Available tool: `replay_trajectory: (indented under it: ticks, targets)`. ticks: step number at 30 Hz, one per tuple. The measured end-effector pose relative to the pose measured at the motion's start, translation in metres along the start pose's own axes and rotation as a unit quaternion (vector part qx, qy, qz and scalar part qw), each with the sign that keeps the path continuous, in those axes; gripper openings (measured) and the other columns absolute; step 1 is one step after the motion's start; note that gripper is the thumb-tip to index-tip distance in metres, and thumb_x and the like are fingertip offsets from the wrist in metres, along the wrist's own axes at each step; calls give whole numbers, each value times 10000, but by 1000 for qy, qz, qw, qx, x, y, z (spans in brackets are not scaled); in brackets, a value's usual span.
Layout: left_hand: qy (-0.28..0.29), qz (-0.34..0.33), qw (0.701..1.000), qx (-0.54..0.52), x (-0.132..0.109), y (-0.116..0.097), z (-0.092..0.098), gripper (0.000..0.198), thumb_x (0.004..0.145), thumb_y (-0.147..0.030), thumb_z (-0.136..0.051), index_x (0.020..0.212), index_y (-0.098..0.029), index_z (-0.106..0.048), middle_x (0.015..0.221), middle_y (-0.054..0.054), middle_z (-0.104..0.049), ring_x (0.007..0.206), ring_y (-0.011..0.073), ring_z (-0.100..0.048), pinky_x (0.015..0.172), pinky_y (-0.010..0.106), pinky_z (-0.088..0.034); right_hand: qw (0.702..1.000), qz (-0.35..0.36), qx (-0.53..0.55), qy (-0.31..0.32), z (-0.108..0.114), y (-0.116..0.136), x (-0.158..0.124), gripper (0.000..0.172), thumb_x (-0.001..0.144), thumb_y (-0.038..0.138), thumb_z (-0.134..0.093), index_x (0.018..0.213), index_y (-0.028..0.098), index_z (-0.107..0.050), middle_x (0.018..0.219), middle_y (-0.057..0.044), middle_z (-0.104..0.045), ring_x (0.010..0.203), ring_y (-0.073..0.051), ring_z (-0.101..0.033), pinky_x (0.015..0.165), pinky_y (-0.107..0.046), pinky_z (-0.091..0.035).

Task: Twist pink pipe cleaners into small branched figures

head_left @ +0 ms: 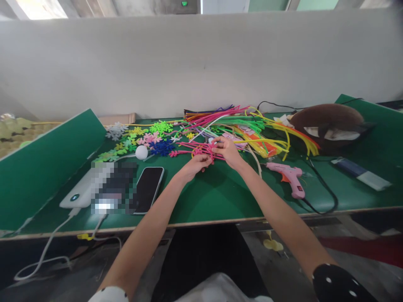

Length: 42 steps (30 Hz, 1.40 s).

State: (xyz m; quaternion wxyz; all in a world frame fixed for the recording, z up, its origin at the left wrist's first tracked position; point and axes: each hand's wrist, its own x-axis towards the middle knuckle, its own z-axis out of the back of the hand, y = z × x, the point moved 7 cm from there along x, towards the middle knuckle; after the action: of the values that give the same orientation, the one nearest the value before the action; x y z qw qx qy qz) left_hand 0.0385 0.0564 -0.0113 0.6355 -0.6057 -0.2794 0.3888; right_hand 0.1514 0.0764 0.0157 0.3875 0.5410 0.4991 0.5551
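Crosswise, a Pink Bundle Spans Two Pinching Hands

At a green desk (pixel 217 201), a person's bare hands meet over a bundle of pink fuzzy stems (pixel 201 149), midway between the side panels and nearer the back edge than the desk's left or right corners. The bundle's long axis runs left to right, roughly along the front edge, so the forearms come at it from the front, angling inward. The left hand (pixel 195 165) has thumb and fingers nearly closed on the bundle from the front-edge side. The right hand (pixel 229 153) reaches over from the right, its fingertips brought together on the strands close by the left's. Neither hand is clearly nearer: both touch the pink stems, the right set slightly closer to the back edge. Most of the visible pink length lies to the left, pointing toward a blue snowflake shape (pixel 161 147); whether it rests on the surface or hangs just above cannot be told. Loose colored stems (pixel 248 121) crowd the back edge, and a pink glue gun (pixel 289 173) lies to the right, well apart from both hands.
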Motion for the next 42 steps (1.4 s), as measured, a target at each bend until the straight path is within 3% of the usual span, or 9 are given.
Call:
replay_trajectory:
  ticks: [7, 15, 20, 25, 27, 32, 36, 39, 42]
  targets:
    - [21, -7, 998, -58, 0, 2, -5, 318, 733, -471, -594, 766, -159, -545, 816, 19, -545, 626, 69, -433, 501, 186, -299, 998, -13, 46, -31, 5, -4, 3, 310, 550, 235, -710, 809, 184, -546, 611, 45, -573, 565, -105, -540, 596, -267, -436]
    - [14, 3, 999, -40, 2, 1, -3, 247, 732, -375, -584, 667, -155, -491, 643, -21, -445, 526, 58, -376, 478, 196, -276, 998, -10, 29, -49, 6, -5, 2, 290, 539, 200, -691, 792, 182, -549, 564, 56, -569, 532, -97, -525, 573, -254, -415]
    - [-96, -23, 988, 115, 3, -8, 10, 210, 760, -233, -469, 562, -164, -462, 530, -35, -373, 497, 83, -331, 497, 238, -240, 998, 5, -20, -62, 6, -3, 0, 255, 575, 217, -672, 792, 183, -543, 585, 43, -585, 551, -112, -546, 605, -277, -429]
    - [-160, -66, 944, 283, 1, -16, 20, 287, 793, -347, -504, 571, -165, -492, 534, -26, -422, 530, 109, -377, 532, 256, -250, 997, 5, -42, -61, 7, -6, 1, 236, 603, 246, -662, 796, 187, -540, 598, 34, -587, 580, -131, -566, 617, -288, -437]
    - [-182, -90, 930, 306, 0, -19, 23, 262, 798, -353, -512, 621, -162, -535, 574, -19, -477, 553, 114, -413, 552, 255, -276, 997, 6, -49, -58, 5, -6, 1, 245, 604, 259, -670, 801, 188, -542, 619, 29, -597, 597, -134, -572, 629, -292, -443]
    - [-162, -126, 921, 332, 1, -22, 21, 204, 786, -269, -536, 623, -159, -593, 580, -18, -513, 568, 111, -443, 574, 247, -307, 998, -4, -45, -31, -3, -6, -1, 272, 619, 294, -675, 832, 191, -541, 687, 3, -619, 667, -152, -594, 688, -316, -468]
    - [-260, -124, 909, 301, -6, -28, 41, 202, 778, -257, -539, 612, -154, -591, 608, -6, -554, 594, 116, -476, 594, 245, -336, 995, 11, -91, -41, 4, -5, 1, 234, 704, 346, -610, 868, 187, -560, 783, -39, -639, 714, -165, -606, 739, -345, -477]
    - [-359, -100, 887, 272, -17, -29, 63, 217, 784, -280, -519, 620, -154, -584, 610, 0, -558, 600, 123, -484, 608, 249, -347, 967, 36, -244, -56, 11, -5, 3, 126, 717, 260, -594, 807, 172, -599, 783, -56, -648, 742, -180, -601, 733, -345, -464]
    - [-412, -78, 868, 266, -24, -28, 76, 208, 776, -264, -506, 603, -160, -552, 619, 1, -546, 613, 124, -482, 627, 247, -349, 911, 29, -411, -4, 5, -12, 3, 43, 699, 154, -605, 728, 173, -630, 727, -51, -650, 688, -180, -586, 682, -334, -440]
